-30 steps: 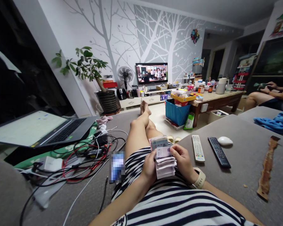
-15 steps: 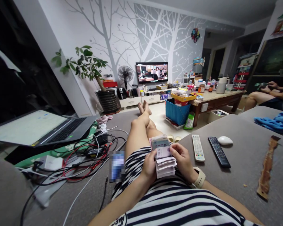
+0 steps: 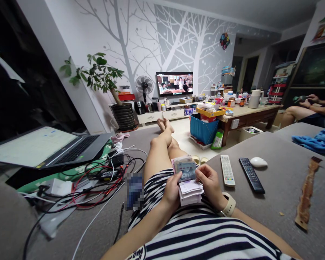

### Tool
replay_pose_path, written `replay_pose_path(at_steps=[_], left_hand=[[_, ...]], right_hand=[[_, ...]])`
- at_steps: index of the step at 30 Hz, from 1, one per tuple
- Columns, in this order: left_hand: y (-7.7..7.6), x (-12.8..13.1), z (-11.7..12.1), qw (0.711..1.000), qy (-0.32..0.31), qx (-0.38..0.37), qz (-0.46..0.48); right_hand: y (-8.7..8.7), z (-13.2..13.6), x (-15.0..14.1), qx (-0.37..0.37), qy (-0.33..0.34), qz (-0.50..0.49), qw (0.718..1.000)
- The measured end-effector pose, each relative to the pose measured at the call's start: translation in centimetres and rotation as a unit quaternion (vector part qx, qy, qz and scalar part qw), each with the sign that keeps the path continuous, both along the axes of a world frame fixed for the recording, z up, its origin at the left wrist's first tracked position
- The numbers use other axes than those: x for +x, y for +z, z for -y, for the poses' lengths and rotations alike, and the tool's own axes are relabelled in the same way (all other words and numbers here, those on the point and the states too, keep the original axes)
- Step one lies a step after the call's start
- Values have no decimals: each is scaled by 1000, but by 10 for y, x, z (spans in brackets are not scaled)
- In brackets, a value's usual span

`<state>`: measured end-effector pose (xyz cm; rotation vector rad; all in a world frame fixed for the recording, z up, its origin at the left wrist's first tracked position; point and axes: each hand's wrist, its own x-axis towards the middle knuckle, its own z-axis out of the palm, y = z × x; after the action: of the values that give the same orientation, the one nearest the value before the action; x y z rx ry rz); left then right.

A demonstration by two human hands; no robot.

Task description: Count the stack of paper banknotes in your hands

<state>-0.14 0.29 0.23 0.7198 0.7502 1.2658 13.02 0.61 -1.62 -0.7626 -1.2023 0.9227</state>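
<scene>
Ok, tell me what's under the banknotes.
Striped clothing shows around the banknotes, and bare legs beyond; whatever the banknotes directly cover is hidden. Whether they touch the clothing cannot be told.

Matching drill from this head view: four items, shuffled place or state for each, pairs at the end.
Items
1. banknotes
2. black remote
3. laptop
4. potted plant

Places or states
A. left of the fan, by the wall
B. in the left hand, over the lap
C. between the pale remote and the white mouse
D. open, screen lit

Pairs: 1-B, 2-C, 3-D, 4-A
</scene>
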Motion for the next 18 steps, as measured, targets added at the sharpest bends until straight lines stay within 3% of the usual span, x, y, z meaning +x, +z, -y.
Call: replay_pose_path(at_steps=[11,18], left_hand=[[-3,-1,0,1000,-10,3,-12],[-6,-2,-5,1000,22,-2,-19]], right_hand=[[-8,-11,-1,-50,-21,-45,998],[-3,-6,2,-17,-32,2,999]])
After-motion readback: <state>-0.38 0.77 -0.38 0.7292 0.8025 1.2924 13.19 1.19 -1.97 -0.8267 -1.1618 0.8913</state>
